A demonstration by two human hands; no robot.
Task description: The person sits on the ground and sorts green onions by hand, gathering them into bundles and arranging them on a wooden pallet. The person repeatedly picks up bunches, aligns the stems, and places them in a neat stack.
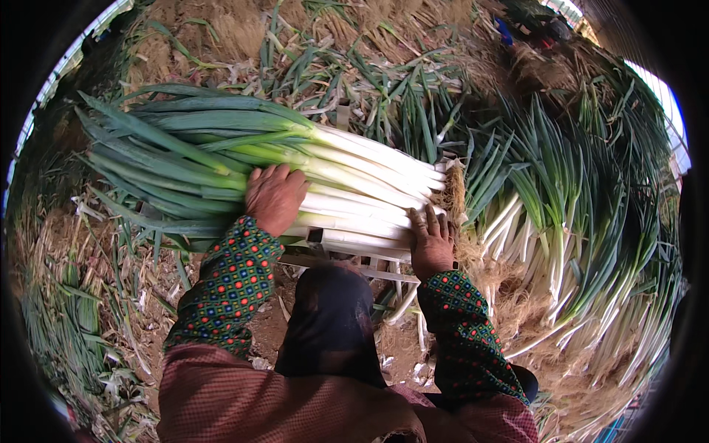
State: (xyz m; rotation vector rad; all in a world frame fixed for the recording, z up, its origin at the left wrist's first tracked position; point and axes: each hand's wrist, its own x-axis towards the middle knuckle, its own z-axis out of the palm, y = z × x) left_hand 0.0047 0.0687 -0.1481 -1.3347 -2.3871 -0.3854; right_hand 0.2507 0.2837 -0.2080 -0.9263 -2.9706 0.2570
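Note:
A thick bundle of long green onions (354,177) lies across a low metal frame (382,272) before me, green leaves to the left, white stalks and trimmed-looking brown roots to the right. My left hand (277,198) rests on the near side of the bundle, where the leaves turn to white stalk, its fingers curled on it. My right hand (432,241) lies spread over the white stalks beside the root ends, fingers slightly apart. The undersides of both palms are hidden.
More green onions with long roots (554,238) are heaped at the right. Loose leaves and peelings (327,72) litter the ground beyond the bundle. Another pile of leaves (66,321) lies at the lower left. My dark-clad knee (332,315) is close to the frame.

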